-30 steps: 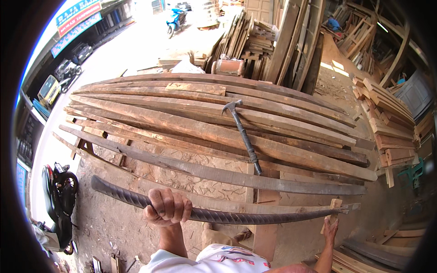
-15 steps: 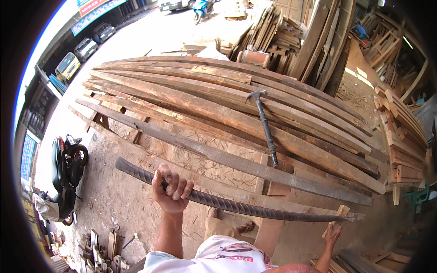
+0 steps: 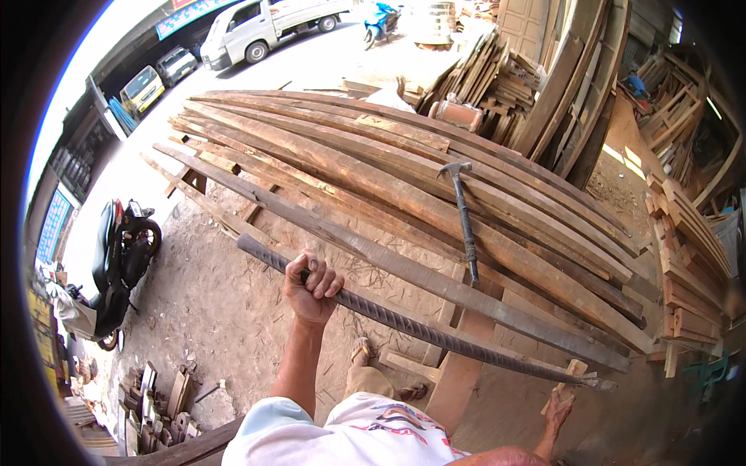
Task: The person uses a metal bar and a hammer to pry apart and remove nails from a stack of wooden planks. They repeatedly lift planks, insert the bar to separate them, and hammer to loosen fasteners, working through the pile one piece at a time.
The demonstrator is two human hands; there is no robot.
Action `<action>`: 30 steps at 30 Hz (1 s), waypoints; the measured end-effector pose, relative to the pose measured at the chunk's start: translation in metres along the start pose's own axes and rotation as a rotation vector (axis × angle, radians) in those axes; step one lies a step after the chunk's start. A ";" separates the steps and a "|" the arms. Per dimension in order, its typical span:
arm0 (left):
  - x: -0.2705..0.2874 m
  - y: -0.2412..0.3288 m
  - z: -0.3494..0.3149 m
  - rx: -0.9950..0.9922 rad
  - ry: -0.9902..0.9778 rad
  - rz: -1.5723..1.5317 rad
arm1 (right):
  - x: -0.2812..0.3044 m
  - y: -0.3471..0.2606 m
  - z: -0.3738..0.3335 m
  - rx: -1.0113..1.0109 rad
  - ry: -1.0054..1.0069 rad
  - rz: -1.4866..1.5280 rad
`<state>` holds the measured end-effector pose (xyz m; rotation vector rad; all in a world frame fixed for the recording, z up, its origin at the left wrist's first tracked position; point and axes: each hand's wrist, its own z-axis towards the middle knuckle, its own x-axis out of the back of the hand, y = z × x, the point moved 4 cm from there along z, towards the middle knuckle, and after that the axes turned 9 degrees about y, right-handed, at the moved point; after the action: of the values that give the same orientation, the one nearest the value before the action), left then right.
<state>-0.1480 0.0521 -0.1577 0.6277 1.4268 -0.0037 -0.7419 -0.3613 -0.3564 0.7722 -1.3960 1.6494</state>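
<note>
My left hand (image 3: 315,287) is closed around a long, dark ribbed steel pry bar (image 3: 420,335), near its upper left end. The bar slants down to the right across my front, and its flattened, claw-like tip lies at the lower right. There my right hand (image 3: 558,408) grips a small wooden block (image 3: 573,370) against the bar just behind the tip. Parts of the right-hand fingers are hidden by the block. Beyond the bar, a claw hammer (image 3: 464,221) with a dark handle rests across long wooden beams (image 3: 373,171).
A grey plank (image 3: 350,247) lies nearest the bar. Stacked timber (image 3: 688,272) stands at the right, with upright boards (image 3: 575,85) behind. Wood offcuts (image 3: 159,408) lie lower left, near a parked black motorbike (image 3: 120,264). A white pickup (image 3: 272,31) is on the road.
The view has shifted, and the white pickup shows more fully. The bar slopes more steeply, its left end higher. Both hands keep hold of the bar and the block.
</note>
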 end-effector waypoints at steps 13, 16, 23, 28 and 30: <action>0.056 -0.010 -0.005 -0.001 0.086 -0.081 | 0.021 -0.027 -0.002 -0.081 -0.295 0.019; 0.101 -0.023 0.013 0.029 0.126 -0.126 | 0.003 0.008 0.005 0.003 -0.173 0.067; 0.059 -0.028 0.007 -0.016 0.603 0.074 | -0.034 0.043 0.018 0.022 -0.068 -0.080; 0.045 -0.038 0.011 0.019 0.568 0.038 | -0.025 0.018 0.036 0.128 -0.213 0.069; 0.012 -0.027 0.005 0.001 0.505 0.015 | -0.009 0.003 0.029 0.190 -0.351 0.185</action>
<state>-0.1510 0.0314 -0.1790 0.6679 1.9080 0.1778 -0.7416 -0.3914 -0.3599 1.1131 -1.6061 1.8749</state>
